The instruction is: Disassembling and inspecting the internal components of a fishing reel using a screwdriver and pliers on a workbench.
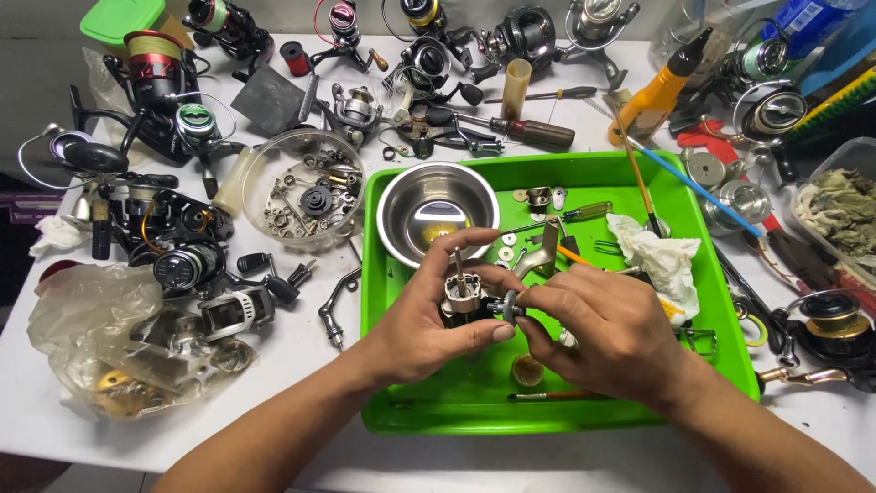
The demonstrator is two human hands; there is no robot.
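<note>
My left hand [422,315] grips a small fishing reel body [464,299], grey and black with a thin shaft sticking up, over the green tray [547,170]. My right hand [602,333] meets it from the right, its fingertips pinching a small round grey part [508,307] on the reel body's side. Both hands hover above the tray's middle. A steel bowl [437,212] stands in the tray's back left corner, just beyond my left hand. Small washers, a metal bracket [545,248] and a small yellow-handled screwdriver [584,212] lie behind my hands.
A crumpled white tissue [659,257] lies in the tray's right side. Several fishing reels crowd the table's back and left. A clear round lid [304,188] holds small parts. A plastic bag [109,340] with reel parts sits front left. An orange bottle [659,89] stands back right.
</note>
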